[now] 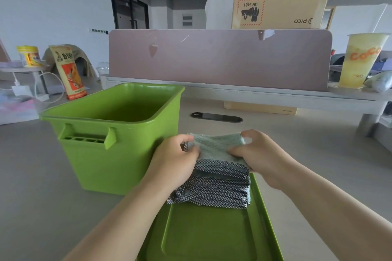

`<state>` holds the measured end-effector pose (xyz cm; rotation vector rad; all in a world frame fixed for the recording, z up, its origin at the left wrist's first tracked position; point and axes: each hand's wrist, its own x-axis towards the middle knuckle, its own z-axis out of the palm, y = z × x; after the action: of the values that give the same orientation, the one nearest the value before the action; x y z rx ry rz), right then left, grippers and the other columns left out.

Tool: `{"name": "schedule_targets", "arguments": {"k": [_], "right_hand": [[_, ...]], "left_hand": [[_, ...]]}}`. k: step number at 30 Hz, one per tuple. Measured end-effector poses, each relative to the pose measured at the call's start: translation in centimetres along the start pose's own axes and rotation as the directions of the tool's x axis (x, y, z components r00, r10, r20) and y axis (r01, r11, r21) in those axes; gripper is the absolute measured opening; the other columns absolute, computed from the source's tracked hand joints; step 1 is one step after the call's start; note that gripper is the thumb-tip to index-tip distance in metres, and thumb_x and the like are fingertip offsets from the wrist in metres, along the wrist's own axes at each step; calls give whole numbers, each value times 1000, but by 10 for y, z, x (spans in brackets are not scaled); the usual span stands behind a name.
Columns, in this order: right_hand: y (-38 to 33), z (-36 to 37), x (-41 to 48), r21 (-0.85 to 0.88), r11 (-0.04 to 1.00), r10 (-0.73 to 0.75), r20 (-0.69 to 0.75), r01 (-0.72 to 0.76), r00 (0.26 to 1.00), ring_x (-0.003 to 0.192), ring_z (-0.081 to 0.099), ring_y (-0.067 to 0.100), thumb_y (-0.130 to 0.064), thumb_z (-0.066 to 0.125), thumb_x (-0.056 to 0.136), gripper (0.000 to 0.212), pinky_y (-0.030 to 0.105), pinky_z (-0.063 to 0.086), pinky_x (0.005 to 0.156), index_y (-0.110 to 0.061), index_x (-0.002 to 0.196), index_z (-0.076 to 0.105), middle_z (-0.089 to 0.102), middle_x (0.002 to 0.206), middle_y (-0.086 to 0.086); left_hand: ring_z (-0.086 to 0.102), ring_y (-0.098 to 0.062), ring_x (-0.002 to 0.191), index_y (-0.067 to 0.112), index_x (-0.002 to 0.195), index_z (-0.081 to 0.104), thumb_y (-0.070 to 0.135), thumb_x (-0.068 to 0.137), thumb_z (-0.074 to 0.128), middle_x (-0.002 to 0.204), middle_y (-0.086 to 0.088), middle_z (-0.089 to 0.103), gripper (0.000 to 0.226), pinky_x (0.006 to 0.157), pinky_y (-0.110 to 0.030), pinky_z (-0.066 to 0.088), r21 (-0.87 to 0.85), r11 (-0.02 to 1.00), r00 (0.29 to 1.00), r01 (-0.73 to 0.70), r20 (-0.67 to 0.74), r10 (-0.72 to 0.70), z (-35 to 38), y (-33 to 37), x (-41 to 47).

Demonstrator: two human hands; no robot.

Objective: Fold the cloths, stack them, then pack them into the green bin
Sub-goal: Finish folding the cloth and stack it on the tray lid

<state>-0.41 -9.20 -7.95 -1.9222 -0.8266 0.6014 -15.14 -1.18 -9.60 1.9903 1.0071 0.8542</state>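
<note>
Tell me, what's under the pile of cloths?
The pile of cloths sits on a flat green lid. The bit of lid right beneath the pile is covered, so it can't be seen.

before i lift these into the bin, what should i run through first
1. Left hand grips the cloth stack on its left side: ok.
2. Right hand grips its right side: ok.
3. Stack edges squared: not ok, the lower left corners splay out.
4. Green bin open on top: ok, the green lid lies under the stack, not on the bin.
5. Bin free inside: cannot tell, the front wall hides the near part of its floor.
6. Way from stack to bin: ok, the bin stands just to the left with nothing between.
</note>
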Motion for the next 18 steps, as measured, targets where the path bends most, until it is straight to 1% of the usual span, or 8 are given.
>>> {"name": "schedule_targets", "arguments": {"k": [4, 8, 10, 12, 13, 15, 16, 18], "right_hand": [[2, 0, 2, -43, 999, -13, -2, 13, 1000, 88, 69, 36, -12, 67, 82, 69, 53, 57, 79, -16, 143, 35, 64, 101, 13], [6, 1, 3, -112, 993, -29, 5, 30, 1000, 75, 69, 25, -13, 67, 82, 71, 45, 59, 75, -17, 144, 33, 61, 108, 10], [6, 1, 2, -168, 985, -32, 12, 34, 999, 63, 66, 19, -13, 66, 83, 71, 37, 58, 66, -16, 145, 31, 62, 103, 11], [5, 1, 1, -260, 965, -32, 27, 38, 999, 58, 61, 16, -15, 64, 85, 67, 31, 52, 55, -14, 144, 31, 60, 98, 8], [3, 1, 0, -337, 941, -31, 36, 41, 999, 62, 60, 16, -19, 64, 86, 63, 29, 50, 53, -13, 141, 33, 57, 98, 6], [-1, -1, -3, -534, 844, -57, 25, 62, 998, 81, 60, 20, -29, 64, 87, 55, 28, 48, 58, -12, 133, 38, 51, 107, 7], [-2, -1, -4, -612, 786, -102, 8, 86, 995, 95, 57, 24, -32, 64, 87, 54, 29, 48, 66, -12, 130, 39, 48, 116, 9], [-2, 1, -6, -708, 675, -281, 15, 208, 960, 123, 41, 29, -30, 62, 87, 56, 33, 43, 92, -15, 135, 36, 37, 134, 9]], "left_hand": [[33, 2, 52, 28, 131, 54, 25, 93, 55, 65, 20, 46, 38, 48, -14, 28, 16, 1000, 1000, -10, -6, 10, 2, -3, 2], [39, 2, 47, 27, 133, 53, 25, 93, 53, 72, 21, 51, 40, 44, -15, 31, 77, 997, 1000, -5, 13, 4, 4, -7, 3], [42, 1, 38, 26, 134, 52, 28, 94, 52, 76, 20, 53, 40, 39, -16, 34, 165, 986, 999, -5, 46, -3, 4, -9, 2], [42, 0, 32, 26, 133, 53, 32, 94, 51, 83, 13, 59, 40, 38, -14, 34, 274, 961, 998, -36, 50, 23, 4, -10, 1], [46, 0, 37, 25, 132, 55, 34, 95, 50, 95, 7, 62, 38, 42, -13, 36, 328, 942, 997, -71, 35, 63, 5, -11, 1], [59, -6, 71, 20, 123, 61, 37, 97, 44, 120, -2, 55, 35, 65, -16, 40, 409, 900, 986, -149, -14, 169, 7, -10, 0], [58, -11, 89, 17, 118, 63, 35, 99, 39, 124, -2, 52, 36, 77, -19, 40, 419, 886, 972, -198, -34, 233, 9, -8, 0], [50, -15, 111, 14, 117, 62, 31, 101, 34, 129, -1, 50, 37, 92, -25, 39, 408, 859, 936, -308, -30, 350, 12, -4, 1]]}}
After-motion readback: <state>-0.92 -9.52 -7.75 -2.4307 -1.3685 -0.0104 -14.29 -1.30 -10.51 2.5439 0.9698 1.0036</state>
